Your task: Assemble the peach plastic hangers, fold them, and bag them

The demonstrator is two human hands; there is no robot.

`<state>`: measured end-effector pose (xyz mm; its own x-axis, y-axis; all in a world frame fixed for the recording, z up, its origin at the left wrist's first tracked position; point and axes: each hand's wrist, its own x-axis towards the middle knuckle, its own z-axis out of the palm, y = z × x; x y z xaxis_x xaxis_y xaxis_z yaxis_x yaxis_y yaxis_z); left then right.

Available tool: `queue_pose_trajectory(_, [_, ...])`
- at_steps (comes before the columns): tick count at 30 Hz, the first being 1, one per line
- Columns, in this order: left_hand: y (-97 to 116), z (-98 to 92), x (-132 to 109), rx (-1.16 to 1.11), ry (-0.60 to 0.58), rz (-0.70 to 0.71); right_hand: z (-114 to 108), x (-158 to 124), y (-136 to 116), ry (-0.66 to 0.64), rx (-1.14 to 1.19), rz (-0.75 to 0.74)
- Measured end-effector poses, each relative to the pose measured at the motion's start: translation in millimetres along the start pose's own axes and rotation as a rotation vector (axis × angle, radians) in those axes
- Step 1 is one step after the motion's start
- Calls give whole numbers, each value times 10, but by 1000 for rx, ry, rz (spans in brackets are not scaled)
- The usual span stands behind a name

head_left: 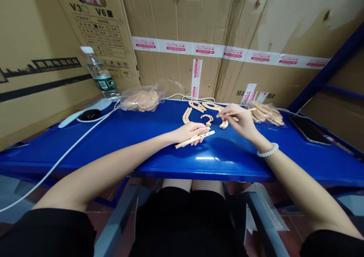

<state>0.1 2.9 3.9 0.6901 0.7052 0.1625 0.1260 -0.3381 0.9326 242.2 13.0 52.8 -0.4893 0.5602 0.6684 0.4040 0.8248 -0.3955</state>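
My left hand [192, 132] is closed around slim beige plastic hanger pieces [209, 134], held low over the blue table. To its right and a little higher, my right hand [240, 121] pinches a thin beige hanger piece [250, 110] that points to the right. Between the hands and just beyond them lies a beige hanger hook [210, 118]. Curved hanger arms [186, 115] rest left of the hook. Farther back are pieces with long openings [197, 105], and another small curved piece [223, 124] lies beside my right hand, which partly hides the pieces there.
Clear bags of beige pieces lie at the back left [142, 99] and right [267, 114]. A water bottle [102, 79], a light-blue handled object [82, 113], a black rounded object [90, 115] and a white cable [71, 152] are left. A phone [309, 130] lies right. Cardboard [176, 18] stands behind.
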Motion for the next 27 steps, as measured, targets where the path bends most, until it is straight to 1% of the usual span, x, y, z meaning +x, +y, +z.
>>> queue_pose_trajectory(2, [-16,-7,13,-115,2,-26,-146,39,137,79,0,223])
queue_pose_trajectory(3, [-22,-9,22,-172,5,-36,-224,53,218,86,-17,329])
queue_pose_trajectory(5, [-25,-15,37,-274,14,-54,-364,63,384,35,-82,492])
queue_pose_trajectory(7, [-19,-19,46,-358,23,-73,-457,49,536,-37,-147,591])
queue_pose_trajectory(9, [-7,-23,48,-423,33,-90,-495,21,656,-94,-220,666])
queue_pose_trajectory(15, [11,-44,47,-542,81,-125,-487,-31,861,-184,-449,887])
queue_pose_trajectory(18, [15,-52,46,-572,96,-140,-507,-31,912,-259,-502,976])
queue_pose_trajectory(21, [30,-48,43,-604,118,-142,-512,-34,947,-352,-527,1015])
queue_pose_trajectory(24, [48,-39,42,-636,145,-142,-499,-42,975,-394,-562,992])
queue_pose_trajectory(27, [58,-32,46,-666,175,-145,-492,-51,958,-347,-622,920])
